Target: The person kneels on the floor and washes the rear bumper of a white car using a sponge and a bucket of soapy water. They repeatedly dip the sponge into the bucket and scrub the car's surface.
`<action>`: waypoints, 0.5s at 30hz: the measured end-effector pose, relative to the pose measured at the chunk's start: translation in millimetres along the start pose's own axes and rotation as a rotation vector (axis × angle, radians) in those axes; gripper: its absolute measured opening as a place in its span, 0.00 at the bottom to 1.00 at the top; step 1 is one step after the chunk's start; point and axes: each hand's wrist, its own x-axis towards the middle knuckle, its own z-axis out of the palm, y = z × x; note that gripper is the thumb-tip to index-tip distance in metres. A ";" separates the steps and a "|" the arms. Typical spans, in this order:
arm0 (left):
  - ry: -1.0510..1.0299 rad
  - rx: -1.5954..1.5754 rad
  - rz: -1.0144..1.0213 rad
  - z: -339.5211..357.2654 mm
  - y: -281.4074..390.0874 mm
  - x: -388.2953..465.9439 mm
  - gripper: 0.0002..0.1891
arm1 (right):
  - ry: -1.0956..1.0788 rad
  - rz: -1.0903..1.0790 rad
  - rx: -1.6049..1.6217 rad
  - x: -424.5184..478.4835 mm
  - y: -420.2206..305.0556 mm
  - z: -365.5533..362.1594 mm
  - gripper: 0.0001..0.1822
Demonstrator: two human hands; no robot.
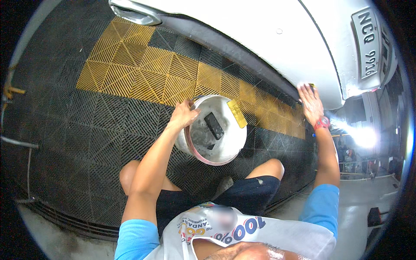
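My left hand [184, 114] grips the rim of a white bucket [239, 138] between my knees, thumb over the edge. Cloudy, bubbly water [199, 135] covers the bucket's bottom. A black rectangular block [214, 126] sits in it, beside a small dark piece [211, 147]. Against the bucket's inner wall, near the rim, is a yellow strip [237, 113]. Stretched out to the right, my right hand [310, 102] presses flat on the lower edge of a white car bumper [266, 35]. A small yellow-and-dark pad [312, 85] peeks out under its fingers, mostly hidden.
Black and yellow slotted floor tiles [139, 70] lie under the bucket and car. The car's exhaust tip [139, 14] juts out at upper left, its licence plate [367, 42] at upper right. A bright lamp [364, 136] glares behind my right arm. A thin pipe [19, 143] stands far left.
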 end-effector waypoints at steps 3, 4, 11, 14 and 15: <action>-0.014 -0.037 0.000 -2.3 -6.5 4.4 0.37 | 0.362 -0.129 0.101 94.8 -48.4 -0.8 0.35; 0.021 -0.048 -0.005 -5.2 -12.1 5.7 0.38 | 0.345 -0.160 0.140 150.5 -80.8 -32.1 0.38; -0.098 -0.026 -0.024 -8.0 -14.1 15.2 0.39 | 0.095 -0.075 0.034 99.5 -55.1 -20.3 0.45; -0.096 0.018 -0.025 -4.4 -7.6 14.2 0.39 | 0.026 -0.026 0.001 70.7 -54.0 -5.7 0.45; -0.089 0.002 -0.005 -4.5 -5.5 12.1 0.38 | 0.025 -0.016 0.001 70.5 -52.4 -5.3 0.44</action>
